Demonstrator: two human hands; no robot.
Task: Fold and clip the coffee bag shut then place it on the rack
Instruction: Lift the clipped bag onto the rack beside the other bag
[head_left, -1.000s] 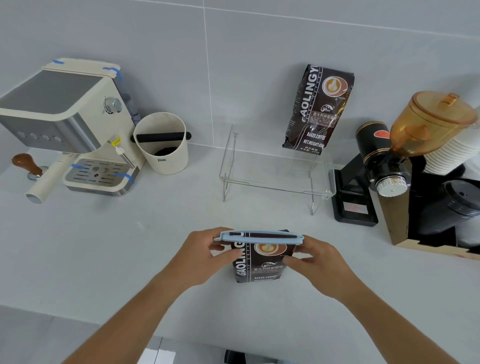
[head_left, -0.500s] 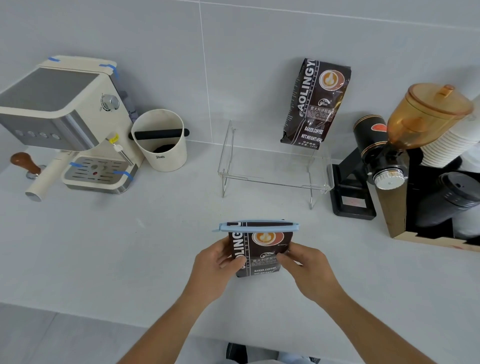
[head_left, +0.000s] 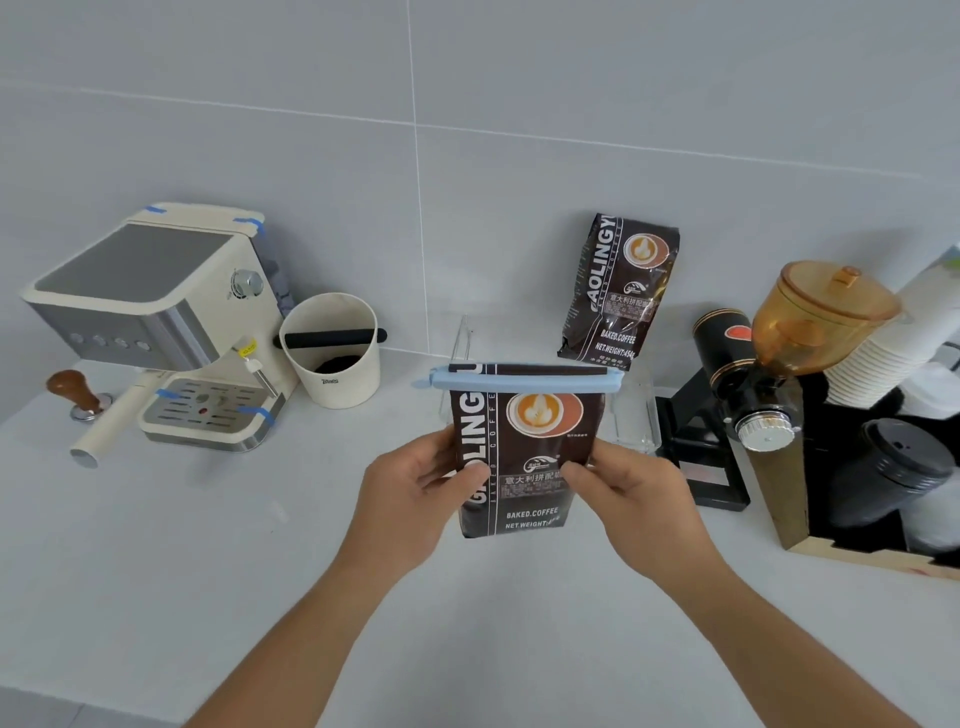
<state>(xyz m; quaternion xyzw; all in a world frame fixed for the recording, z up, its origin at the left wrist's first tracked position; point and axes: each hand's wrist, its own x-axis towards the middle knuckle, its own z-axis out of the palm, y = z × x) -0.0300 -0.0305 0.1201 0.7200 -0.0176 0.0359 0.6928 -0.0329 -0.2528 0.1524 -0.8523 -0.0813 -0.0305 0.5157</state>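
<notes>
A person holds a dark coffee bag (head_left: 519, 452) upright above the grey bench (head_left: 156, 545), the left hand (head_left: 415, 499) closed around its left edge and the right hand (head_left: 634, 493) closed around its right edge, thumbs pressed on the printed front. A pale blue clip (head_left: 519, 378) runs across the full width of the bag's folded top, its ends jutting past both sides. By that showing, the folding and clipping look finished; whether the clip has latched fully at its right end is hard to judge from this angle.

What is left is the placing. The clear rack (head_left: 636, 415) stands on the bench just behind the held bag, which hides much of it; only its right end and a thin upright at the left show. A second coffee bag (head_left: 618, 291) already stands on the rack, tilted back toward the tiled wall, so the free space appears to be on the rack's left portion. The held bag is not yet on the rack, and both hands grip it clear of the bench.

An espresso machine (head_left: 156, 322) and a white knock box (head_left: 332, 358) sit well to the left; a grinder (head_left: 779, 364) with an amber hopper stands to the right, near the rack's end.
</notes>
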